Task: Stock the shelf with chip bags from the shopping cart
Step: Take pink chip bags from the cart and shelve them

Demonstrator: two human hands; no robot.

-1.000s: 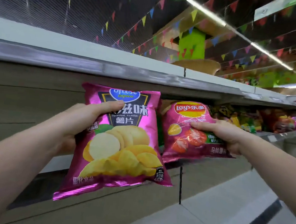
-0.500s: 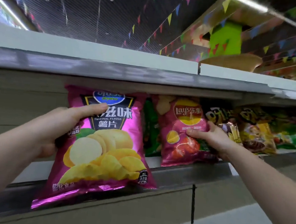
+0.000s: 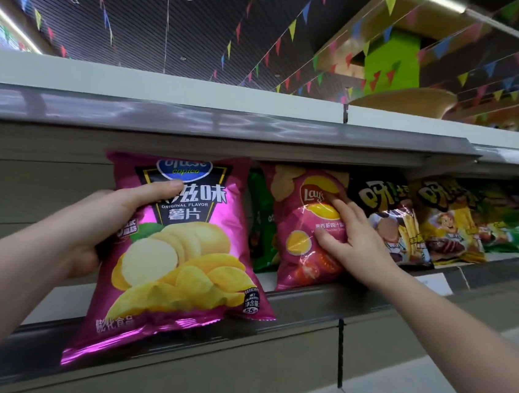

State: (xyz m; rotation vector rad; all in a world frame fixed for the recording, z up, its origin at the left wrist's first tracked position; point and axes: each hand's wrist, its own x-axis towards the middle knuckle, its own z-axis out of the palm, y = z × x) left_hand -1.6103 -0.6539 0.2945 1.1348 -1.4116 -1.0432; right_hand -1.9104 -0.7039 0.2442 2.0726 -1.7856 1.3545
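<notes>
The left hand (image 3: pixel 102 221) grips a magenta chip bag (image 3: pixel 178 252) by its left edge, thumb across the front, holding it upright just in front of the shelf (image 3: pixel 304 303) rail. The right hand (image 3: pixel 352 241) pinches the right side of a pink Lay's bag (image 3: pixel 306 230) standing on the shelf, between a green bag (image 3: pixel 260 225) and a dark bag (image 3: pixel 390 219)

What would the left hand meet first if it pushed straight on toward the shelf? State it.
Probably nothing but the bare shelf floor and the back panel behind the purple Copico bag that the left hand holds; depth is unclear.
</notes>
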